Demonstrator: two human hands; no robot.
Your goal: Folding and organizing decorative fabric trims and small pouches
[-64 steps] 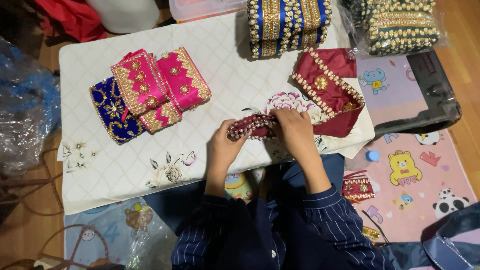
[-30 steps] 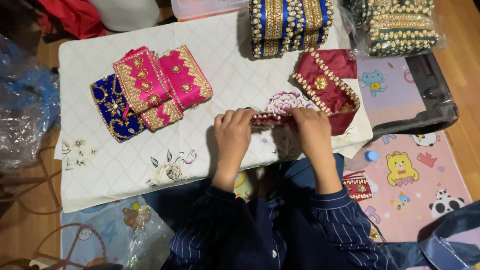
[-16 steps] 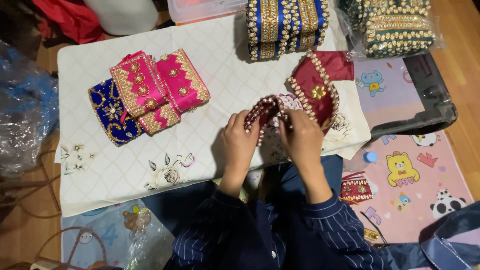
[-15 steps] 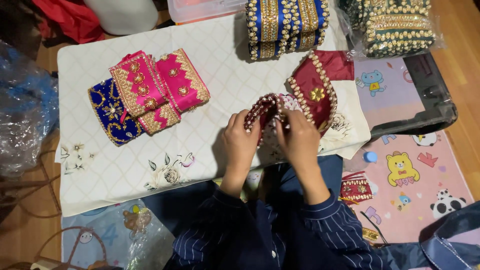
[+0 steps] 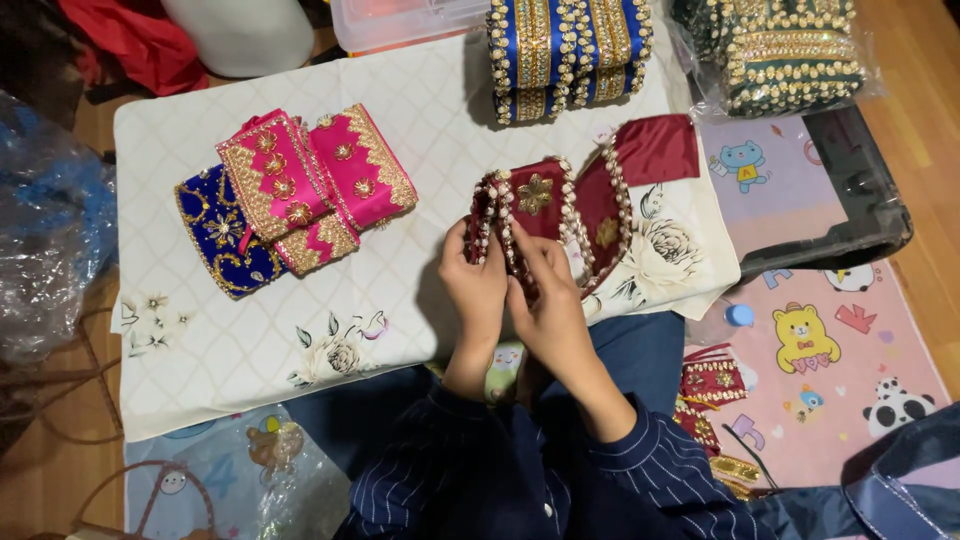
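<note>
My left hand [image 5: 474, 290] and my right hand [image 5: 545, 300] both grip a maroon embroidered pouch [image 5: 545, 205] with pearl and gold bead trim. It is lifted upright over the white quilted cloth [image 5: 420, 110], its flap spread to the right. My left fingers pinch its left beaded edge. My right fingers press along a beaded strip near its middle. A loose maroon fabric piece [image 5: 655, 148] lies just behind it.
Two pink pouches [image 5: 315, 180] and a blue one [image 5: 225, 238] lie at the left of the cloth. Stacks of blue [image 5: 565, 50] and dark green [image 5: 790, 50] beaded pouches stand at the back. A black tray [image 5: 850, 215], a cartoon mat [image 5: 830, 340] and another maroon pouch [image 5: 712, 380] are at right.
The maroon pouch was flat and folded between my hands. It has been raised upright and opened out, and both hands have shifted up onto its beaded edges.
</note>
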